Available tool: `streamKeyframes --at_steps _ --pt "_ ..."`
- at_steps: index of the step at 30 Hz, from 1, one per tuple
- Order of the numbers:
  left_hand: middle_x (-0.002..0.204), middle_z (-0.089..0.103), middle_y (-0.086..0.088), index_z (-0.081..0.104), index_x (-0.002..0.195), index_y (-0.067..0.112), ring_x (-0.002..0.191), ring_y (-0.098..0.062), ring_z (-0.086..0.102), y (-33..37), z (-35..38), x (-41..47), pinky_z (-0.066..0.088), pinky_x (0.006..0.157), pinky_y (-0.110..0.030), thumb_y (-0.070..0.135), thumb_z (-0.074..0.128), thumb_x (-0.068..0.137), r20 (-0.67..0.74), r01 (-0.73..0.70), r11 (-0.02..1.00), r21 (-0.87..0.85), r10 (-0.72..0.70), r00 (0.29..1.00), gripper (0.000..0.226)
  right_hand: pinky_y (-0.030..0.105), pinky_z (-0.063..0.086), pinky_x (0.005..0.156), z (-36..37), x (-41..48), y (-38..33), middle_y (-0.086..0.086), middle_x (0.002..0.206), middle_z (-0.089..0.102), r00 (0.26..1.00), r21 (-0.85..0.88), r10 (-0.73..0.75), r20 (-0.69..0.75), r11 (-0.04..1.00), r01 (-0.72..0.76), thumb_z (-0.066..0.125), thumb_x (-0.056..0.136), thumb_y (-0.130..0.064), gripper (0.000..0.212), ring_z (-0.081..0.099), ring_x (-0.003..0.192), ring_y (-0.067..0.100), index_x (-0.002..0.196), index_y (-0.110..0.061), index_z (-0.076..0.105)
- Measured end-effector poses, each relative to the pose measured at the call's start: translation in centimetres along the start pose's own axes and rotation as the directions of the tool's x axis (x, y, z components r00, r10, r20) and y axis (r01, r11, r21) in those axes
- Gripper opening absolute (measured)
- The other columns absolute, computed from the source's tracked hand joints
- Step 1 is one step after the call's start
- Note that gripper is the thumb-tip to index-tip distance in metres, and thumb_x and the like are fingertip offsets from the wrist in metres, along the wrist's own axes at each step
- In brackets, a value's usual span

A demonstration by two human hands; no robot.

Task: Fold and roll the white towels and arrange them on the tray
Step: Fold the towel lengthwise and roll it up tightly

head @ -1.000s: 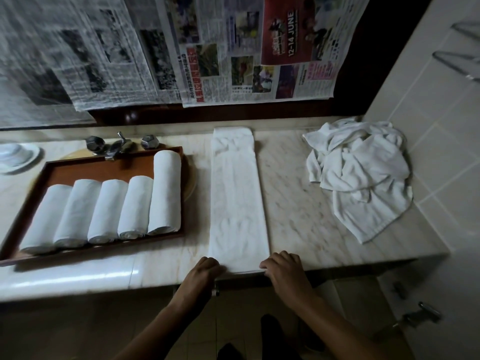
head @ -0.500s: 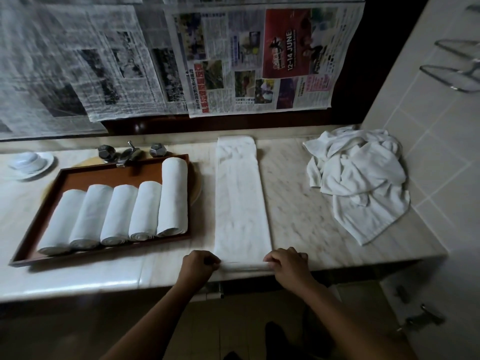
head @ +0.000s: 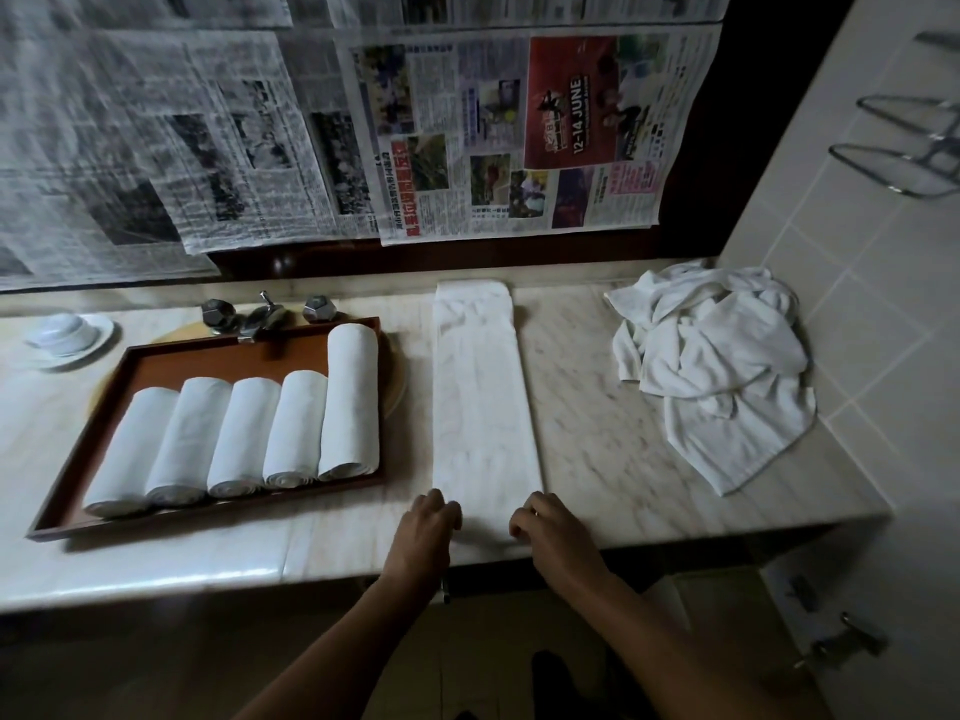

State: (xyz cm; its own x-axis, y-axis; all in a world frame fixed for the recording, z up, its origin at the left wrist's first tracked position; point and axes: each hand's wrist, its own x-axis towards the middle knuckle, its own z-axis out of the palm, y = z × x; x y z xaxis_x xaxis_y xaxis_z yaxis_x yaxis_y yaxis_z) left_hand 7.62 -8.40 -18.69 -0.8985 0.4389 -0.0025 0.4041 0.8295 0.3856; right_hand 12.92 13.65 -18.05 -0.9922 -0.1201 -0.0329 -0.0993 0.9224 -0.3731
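Observation:
A white towel folded into a long narrow strip lies on the marble counter, running from the back wall to the front edge. Its near end is curled into a small roll. My left hand grips the left end of that roll with curled fingers. At the roll's right end, my right hand grips it the same way. A brown wooden tray to the left holds several rolled white towels side by side.
A heap of loose white towels lies at the counter's right end by the tiled wall. Chrome tap handles stand behind the tray, and a white dish sits far left. Newspaper sheets cover the wall behind.
Both hands have rolled the towel's near end away from me, from the counter's front edge onto the counter. The camera has tilted slightly.

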Motion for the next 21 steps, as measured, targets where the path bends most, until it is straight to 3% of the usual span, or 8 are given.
streamKeyframes --at_steps 5,9,12,17,19,21 --pt "0.086 0.057 0.005 0.066 0.081 0.022 0.078 -0.014 0.052 -0.9 0.7 -1.2 0.045 0.055 -0.025 0.003 0.085 0.048 0.092 -0.204 0.966 0.161 0.191 0.977 0.043 0.032 0.049 0.070 0.8 -1.3 0.4 -0.002 0.106 0.056 0.997 -0.050 -0.072 -0.029 0.996 0.071 0.056 0.078 0.007 0.038 0.055 0.098 0.022 0.103 -0.020 0.065" --pt "0.087 0.054 0.003 0.066 0.084 0.017 0.083 -0.014 0.041 -2.3 0.7 -1.1 0.040 0.059 -0.026 -0.001 0.074 0.052 0.079 -0.290 0.947 0.140 0.282 0.956 0.037 0.032 0.046 0.079 0.2 -1.5 0.5 -0.003 0.115 0.052 0.992 -0.074 -0.121 0.030 0.990 0.123 0.050 0.076 -0.001 0.046 0.048 0.103 0.020 0.115 -0.024 0.057" --pt "0.088 0.053 0.003 0.066 0.087 0.017 0.081 -0.015 0.046 -2.7 0.2 -0.8 0.039 0.059 -0.025 -0.001 0.070 0.055 0.078 -0.319 0.936 0.146 0.310 0.947 0.037 0.034 0.046 0.076 -0.1 -0.9 0.6 -0.003 0.114 0.052 0.990 -0.116 -0.128 0.062 0.984 0.134 0.051 0.072 0.001 0.049 0.049 0.102 0.022 0.114 -0.025 0.055" --pt "0.078 0.058 0.005 0.069 0.081 0.020 0.071 -0.016 0.055 -2.4 -0.7 0.1 0.042 0.054 -0.027 0.002 0.071 0.052 0.113 -0.322 0.929 0.184 0.306 0.945 0.034 0.034 0.044 0.081 -0.5 -0.3 1.1 -0.002 0.119 0.053 0.990 -0.144 -0.120 0.076 0.981 0.130 0.053 0.077 0.005 0.049 0.051 0.107 0.024 0.117 -0.022 0.056" --pt "0.074 0.061 0.004 0.070 0.078 0.019 0.067 -0.018 0.057 -2.5 -0.7 0.4 0.047 0.053 -0.029 -0.002 0.074 0.045 0.115 -0.268 0.952 0.150 0.252 0.961 0.039 0.035 0.042 0.084 -0.6 -0.1 1.3 -0.002 0.122 0.055 0.990 -0.150 -0.123 0.070 0.980 0.133 0.053 0.083 0.002 0.044 0.050 0.111 0.024 0.120 -0.022 0.057" --pt "0.080 0.069 -0.001 0.075 0.084 0.016 0.073 -0.025 0.063 -2.2 -1.0 0.4 0.053 0.058 -0.030 -0.005 0.070 0.053 0.116 -0.151 0.988 0.032 0.146 0.982 0.037 0.035 0.041 0.090 -0.6 -0.1 1.7 -0.003 0.125 0.057 0.992 -0.114 -0.105 0.068 0.987 0.112 0.049 0.088 -0.002 0.041 0.049 0.115 0.023 0.123 -0.021 0.059"
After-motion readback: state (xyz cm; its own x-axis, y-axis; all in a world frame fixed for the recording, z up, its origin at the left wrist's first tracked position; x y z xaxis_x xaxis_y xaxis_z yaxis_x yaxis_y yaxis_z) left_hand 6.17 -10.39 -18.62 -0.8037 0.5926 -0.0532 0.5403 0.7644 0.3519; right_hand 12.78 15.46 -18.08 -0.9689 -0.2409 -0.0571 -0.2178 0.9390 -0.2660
